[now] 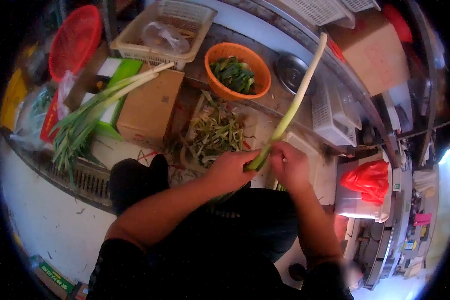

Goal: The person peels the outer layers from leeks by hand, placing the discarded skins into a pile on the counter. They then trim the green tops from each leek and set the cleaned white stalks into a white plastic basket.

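A long leek point(296, 102) slants up and to the right, its pale end high and its green end low. My left hand point(230, 171) is closed round the green end. Beside it, my right hand point(290, 166) has its fingers curled against the lower stalk; some fingertips are hidden or blurred. Below and beyond the hands lies a heap of leaf trimmings point(216, 131). More leeks point(97, 102) with long green leaves rest across boxes on the left. An orange basket point(216, 89) holds cut green leaves point(232, 75).
A cardboard box point(152, 107) stands left of the trimmings. Behind it are a cream plastic crate point(127, 47) and a red basin point(75, 42). A metal lid point(286, 72) and white baskets point(330, 117) sit behind the leek. On the right, a red bag point(365, 181) lies on a bin.
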Tool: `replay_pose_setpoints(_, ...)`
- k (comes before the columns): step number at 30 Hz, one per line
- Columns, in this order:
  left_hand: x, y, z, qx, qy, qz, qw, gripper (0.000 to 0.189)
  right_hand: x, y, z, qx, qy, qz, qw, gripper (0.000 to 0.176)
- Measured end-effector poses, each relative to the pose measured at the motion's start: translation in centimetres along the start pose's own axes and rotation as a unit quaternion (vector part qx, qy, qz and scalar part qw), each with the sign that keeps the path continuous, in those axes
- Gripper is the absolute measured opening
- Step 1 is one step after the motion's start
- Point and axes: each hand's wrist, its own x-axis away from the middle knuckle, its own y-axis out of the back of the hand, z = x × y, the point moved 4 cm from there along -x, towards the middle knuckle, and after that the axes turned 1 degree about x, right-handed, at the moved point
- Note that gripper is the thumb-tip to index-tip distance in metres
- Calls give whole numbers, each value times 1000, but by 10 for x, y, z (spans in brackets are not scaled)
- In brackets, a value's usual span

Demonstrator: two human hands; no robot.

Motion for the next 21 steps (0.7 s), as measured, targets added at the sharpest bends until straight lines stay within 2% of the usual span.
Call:
replay_pose_setpoints(1, 0, 3, -3, 19, 25, 13, 999, 51, 5, -1, -2, -67, -89, -33, 993, 27)
replay_pose_setpoints(2, 0, 5, -4, 39, 51, 26, 998, 50, 9, -4, 2, -67, -89, -32, 993, 27)
replay_pose_setpoints(4, 0, 3, -1, 31, 38, 16, 999, 50, 15, -9, 1, -62, -142, -44, 987, 31)
replay_pose_setpoints(8, 1, -3, 5, -13, -13, -18, 1000, 51, 16, -13, 6, 10, -97, -29, 995, 35)
replay_pose_setpoints(10, 3, -1, 3, -10, -12, -14, 1000, 52, 15, -9, 6, 87, -27, -16, 996, 35)
replay_pose_setpoints(14, 4, -2, 3, -24, -30, -20, 999, 52, 14, -8, 3, 94, -4, -11, 996, 32)
replay_pose_setpoints(16, 2, -3, 0, -38, -30, -11, 999, 52, 12, -7, 0, 35, -77, 0, 996, 27)
replay_pose_setpoints(21, 4, -6, 1, -11, -53, -29, 998, 51, 21, -9, -5, -63, -148, -34, 986, 23)
